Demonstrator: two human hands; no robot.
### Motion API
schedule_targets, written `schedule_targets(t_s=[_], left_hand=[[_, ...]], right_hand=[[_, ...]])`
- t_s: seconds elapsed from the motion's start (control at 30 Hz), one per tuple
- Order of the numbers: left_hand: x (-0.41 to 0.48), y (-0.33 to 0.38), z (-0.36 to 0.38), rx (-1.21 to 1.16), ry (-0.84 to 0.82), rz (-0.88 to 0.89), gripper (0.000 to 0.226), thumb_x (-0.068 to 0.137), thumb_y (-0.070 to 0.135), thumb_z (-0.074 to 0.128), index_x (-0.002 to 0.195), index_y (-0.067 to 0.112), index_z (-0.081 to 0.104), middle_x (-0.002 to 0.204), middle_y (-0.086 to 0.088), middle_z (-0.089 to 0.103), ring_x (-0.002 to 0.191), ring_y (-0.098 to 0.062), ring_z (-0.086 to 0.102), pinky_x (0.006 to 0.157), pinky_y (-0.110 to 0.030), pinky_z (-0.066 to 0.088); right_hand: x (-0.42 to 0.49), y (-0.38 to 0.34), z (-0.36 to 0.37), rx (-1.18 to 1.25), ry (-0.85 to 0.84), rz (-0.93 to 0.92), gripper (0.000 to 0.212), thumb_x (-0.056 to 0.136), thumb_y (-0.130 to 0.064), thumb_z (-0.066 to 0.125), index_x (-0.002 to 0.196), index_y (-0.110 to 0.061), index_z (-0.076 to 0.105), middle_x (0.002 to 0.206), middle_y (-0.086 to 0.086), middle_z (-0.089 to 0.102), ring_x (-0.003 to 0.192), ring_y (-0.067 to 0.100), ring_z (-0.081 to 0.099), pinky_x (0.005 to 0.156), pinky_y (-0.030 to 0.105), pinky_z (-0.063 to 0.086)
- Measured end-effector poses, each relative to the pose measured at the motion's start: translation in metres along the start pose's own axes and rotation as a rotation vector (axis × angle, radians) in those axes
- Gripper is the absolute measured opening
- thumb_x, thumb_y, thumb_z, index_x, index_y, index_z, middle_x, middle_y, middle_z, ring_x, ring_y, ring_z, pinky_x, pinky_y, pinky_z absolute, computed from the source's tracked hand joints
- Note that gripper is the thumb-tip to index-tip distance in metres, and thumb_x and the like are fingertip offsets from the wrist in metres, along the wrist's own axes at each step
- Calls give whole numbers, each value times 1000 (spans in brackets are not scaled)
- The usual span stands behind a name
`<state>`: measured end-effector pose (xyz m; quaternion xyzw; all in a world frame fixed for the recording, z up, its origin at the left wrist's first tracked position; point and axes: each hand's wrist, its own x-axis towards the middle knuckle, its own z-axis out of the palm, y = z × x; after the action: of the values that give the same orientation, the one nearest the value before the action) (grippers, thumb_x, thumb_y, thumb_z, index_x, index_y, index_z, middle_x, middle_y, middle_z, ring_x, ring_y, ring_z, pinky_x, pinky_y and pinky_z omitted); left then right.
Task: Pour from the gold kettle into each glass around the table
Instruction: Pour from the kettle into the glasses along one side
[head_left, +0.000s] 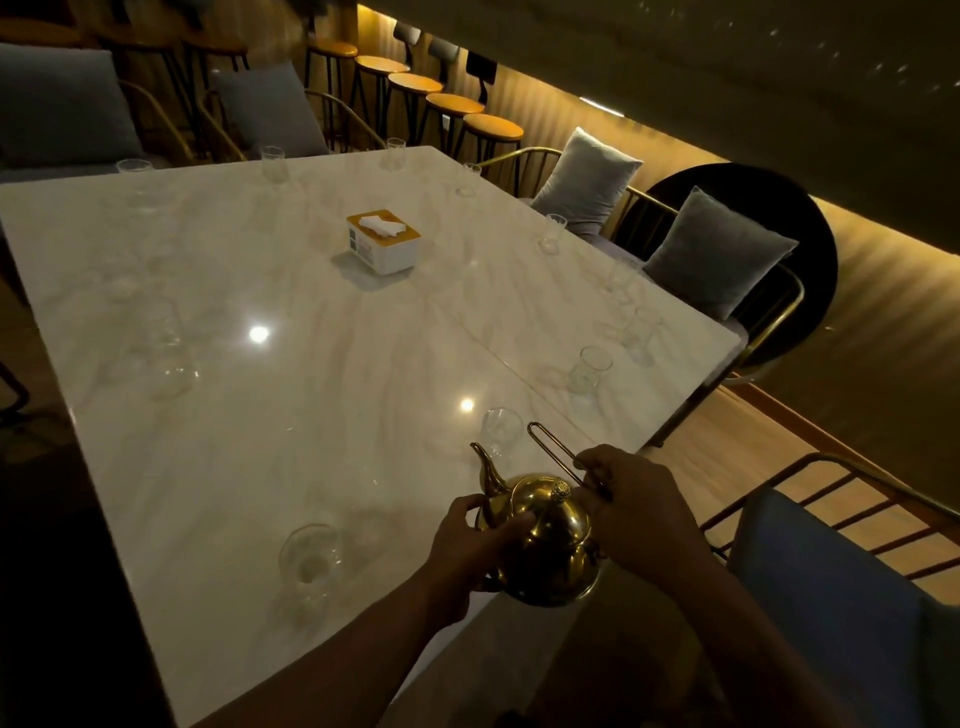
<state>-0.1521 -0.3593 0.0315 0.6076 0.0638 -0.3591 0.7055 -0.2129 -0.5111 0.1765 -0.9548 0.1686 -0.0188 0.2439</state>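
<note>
The gold kettle (550, 540) is held over the near edge of the white marble table (311, 322), its spout pointing away from me. My right hand (639, 514) grips the wire handle. My left hand (472, 540) cups the kettle's body on the left side. A clear glass (500, 431) stands just beyond the spout. Another glass (310, 561) stands to the left near the front edge, and one more glass (589, 370) sits further along the right edge. Several other glasses ring the table's far and left sides.
A white tissue box (383, 240) with an orange lid sits mid-table. Chairs with grey cushions (719, 254) line the right side, a blue-seated chair (841, 587) stands at my right, and bar stools (452, 104) stand behind the table.
</note>
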Motion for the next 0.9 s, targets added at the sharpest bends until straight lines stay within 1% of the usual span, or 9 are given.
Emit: schedule_targets(t_s=[0.13, 0.23, 0.3, 0.33, 0.4, 0.47, 0.57, 0.73, 0.9], left_hand=[[35, 6, 37, -27, 12, -17, 90, 53, 52, 90, 129, 35, 45, 129, -10, 57, 108, -29, 61, 79, -51, 59], [57, 13, 62, -46, 46, -27, 81, 56, 51, 89, 124, 39, 46, 128, -9, 58, 105, -27, 63, 81, -51, 59], [69, 17, 75, -67, 66, -33, 74, 57, 50, 89, 118, 45, 47, 125, -6, 59, 104, -26, 63, 79, -50, 59], [74, 18, 81, -78, 78, -34, 75, 57, 50, 89, 119, 47, 47, 124, -4, 59, 105, -26, 62, 78, -49, 59], [83, 22, 91, -88, 108, -44, 83, 56, 52, 89, 126, 48, 43, 126, -4, 58, 107, -26, 61, 77, -48, 59], [92, 26, 99, -90, 126, -49, 82, 55, 54, 88, 125, 46, 45, 130, -6, 57, 108, -27, 61, 77, -49, 60], [101, 30, 103, -80, 161, -71, 75, 53, 58, 88, 117, 45, 52, 128, -7, 58, 109, -29, 60, 77, -53, 60], [111, 29, 103, -96, 151, -122, 83, 55, 56, 87, 126, 32, 53, 121, -11, 61, 106, -32, 62, 77, -53, 60], [118, 29, 100, -85, 135, -162, 66, 64, 50, 84, 120, 26, 57, 112, -12, 66, 101, -33, 65, 81, -57, 57]], right_hand=[[38, 36, -17, 4, -18, -32, 38, 94, -17, 67, 131, -19, 62, 109, 0, 71, 94, 14, 66, 84, 28, 53], [69, 59, -24, 0, -48, -73, 40, 94, -15, 66, 133, -20, 60, 109, 0, 72, 95, 14, 66, 81, 24, 49], [85, 71, -28, 8, -71, -95, 41, 94, -15, 66, 135, -19, 59, 109, 1, 72, 97, 15, 66, 83, 26, 51], [93, 77, -31, 13, -79, -103, 42, 94, -15, 66, 136, -20, 58, 110, 1, 72, 97, 15, 67, 85, 28, 53], [106, 85, -35, 17, -102, -123, 44, 94, -15, 66, 137, -21, 56, 108, 1, 73, 97, 17, 68, 86, 33, 57], [119, 91, -38, 9, -122, -168, 46, 94, -16, 66, 137, -22, 54, 100, 0, 73, 90, 16, 69, 84, 37, 60], [137, 95, -37, -6, -142, -224, 46, 94, -18, 66, 138, -24, 52, 92, -4, 72, 85, 13, 68, 83, 37, 60], [160, 95, -35, -28, -187, -243, 46, 95, -21, 65, 140, -26, 54, 103, 0, 74, 87, 14, 69, 83, 33, 58], [174, 96, -33, -45, -229, -267, 46, 94, -24, 67, 139, -23, 57, 112, 2, 75, 95, 16, 71, 90, 33, 57]])
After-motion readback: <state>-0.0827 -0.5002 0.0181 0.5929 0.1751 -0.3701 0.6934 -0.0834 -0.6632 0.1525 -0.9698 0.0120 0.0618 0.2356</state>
